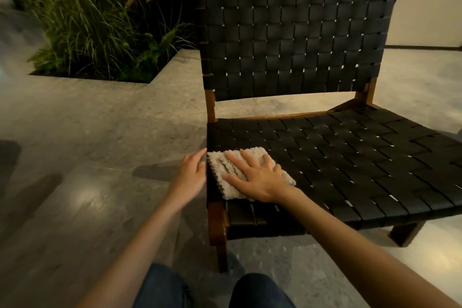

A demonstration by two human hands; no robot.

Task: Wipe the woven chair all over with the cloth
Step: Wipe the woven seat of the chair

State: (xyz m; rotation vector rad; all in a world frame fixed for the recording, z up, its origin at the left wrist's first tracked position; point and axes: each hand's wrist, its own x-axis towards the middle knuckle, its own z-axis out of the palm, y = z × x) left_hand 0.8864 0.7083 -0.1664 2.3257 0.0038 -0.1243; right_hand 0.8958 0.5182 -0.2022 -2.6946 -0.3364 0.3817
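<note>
A low woven chair [350,157] with black straps and a brown wooden frame fills the right half of the view. A folded beige cloth [225,157] lies on the seat's front left corner. My right hand [255,175] presses flat on the cloth, fingers spread and straight. My left hand [191,172] rests against the seat's left edge beside the cloth, fingers fairly straight; whether its fingertips touch the cloth I cannot tell.
A sunken planter with tall grasses [95,27] lies at the back left. Grey stone floor [87,145] surrounds the chair. My knees in dark trousers [257,292] are at the bottom edge. A pale wall [430,7] stands behind right.
</note>
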